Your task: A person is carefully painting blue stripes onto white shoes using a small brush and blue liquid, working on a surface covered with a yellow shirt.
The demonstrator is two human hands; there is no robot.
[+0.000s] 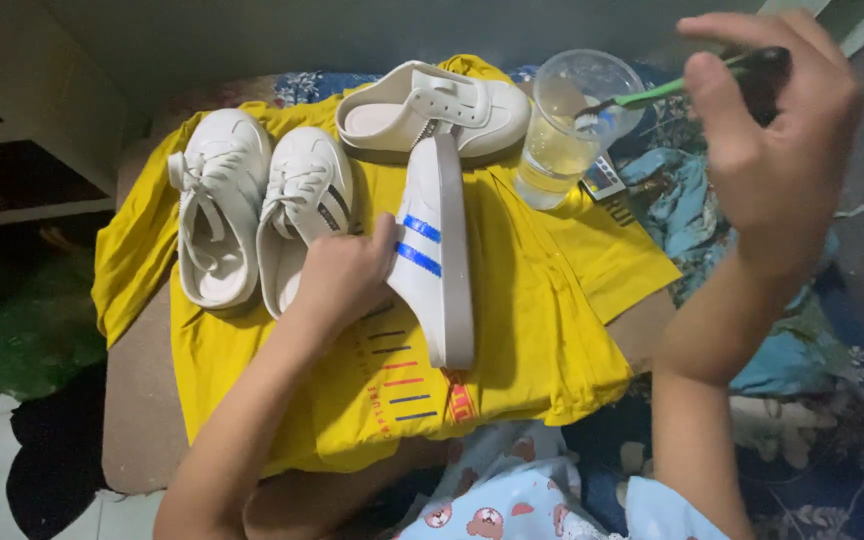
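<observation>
Near the middle of the yellow cloth (542, 300), the left hand (347, 272) is closed on a white slip-on shoe with two blue stripes (437, 255), holding it up on its side with the thumb pressed against the striped face and the sole edge turned to the camera. Up at the right, the right hand (777, 135) is clamped on the dark grip of a green-handled brush (677, 88), whose bristled head dips inside a clear plastic cup (570, 120). That cup stands on the cloth's upper right part and holds some pale yellowish liquid at its bottom. Just behind the held shoe lies its partner, a second white slip-on (432, 110), resting flat with its opening up. To the left of the left hand, two white lace-up sneakers (252, 205) lie side by side, touching each other. Beyond the cloth on the right, blue patterned fabric (692, 190) is bunched beside the cup.
</observation>
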